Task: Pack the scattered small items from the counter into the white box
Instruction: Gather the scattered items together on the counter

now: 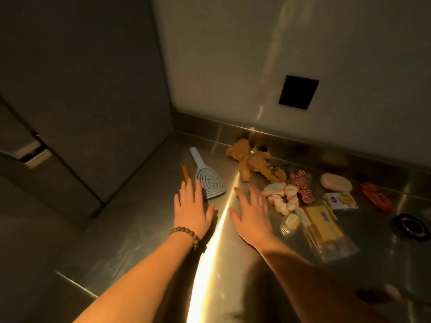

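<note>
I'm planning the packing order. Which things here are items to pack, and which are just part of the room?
To pack: blue hairbrush, teddy bear, pastel scrunchie, checked bow, soap bar, yellow packet, black lid.

Room: steel counter, black wall plate. No white box in view.

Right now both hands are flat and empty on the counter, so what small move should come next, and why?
Probably slide the left hand forward and close on the blue hairbrush. Its head lies just past those fingertips, nearer than any other item. The right hand is also empty, and no white box is in view yet.
</note>
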A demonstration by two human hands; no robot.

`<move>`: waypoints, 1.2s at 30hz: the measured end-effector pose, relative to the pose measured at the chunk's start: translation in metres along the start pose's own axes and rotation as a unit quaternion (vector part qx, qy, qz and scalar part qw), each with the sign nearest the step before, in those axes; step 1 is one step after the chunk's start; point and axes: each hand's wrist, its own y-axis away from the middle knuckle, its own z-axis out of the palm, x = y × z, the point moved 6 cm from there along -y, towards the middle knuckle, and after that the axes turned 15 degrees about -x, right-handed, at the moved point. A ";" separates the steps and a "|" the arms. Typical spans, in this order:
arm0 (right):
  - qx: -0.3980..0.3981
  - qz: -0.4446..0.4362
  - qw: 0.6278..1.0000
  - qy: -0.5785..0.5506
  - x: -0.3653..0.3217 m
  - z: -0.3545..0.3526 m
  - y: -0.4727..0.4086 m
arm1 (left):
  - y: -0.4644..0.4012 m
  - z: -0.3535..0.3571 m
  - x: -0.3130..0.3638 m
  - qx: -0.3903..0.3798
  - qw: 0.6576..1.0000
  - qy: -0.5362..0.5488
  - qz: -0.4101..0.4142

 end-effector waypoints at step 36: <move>0.098 -0.030 0.986 0.129 0.052 -0.015 -0.008 | -0.051 0.067 0.082 -0.166 0.979 -0.067 0.096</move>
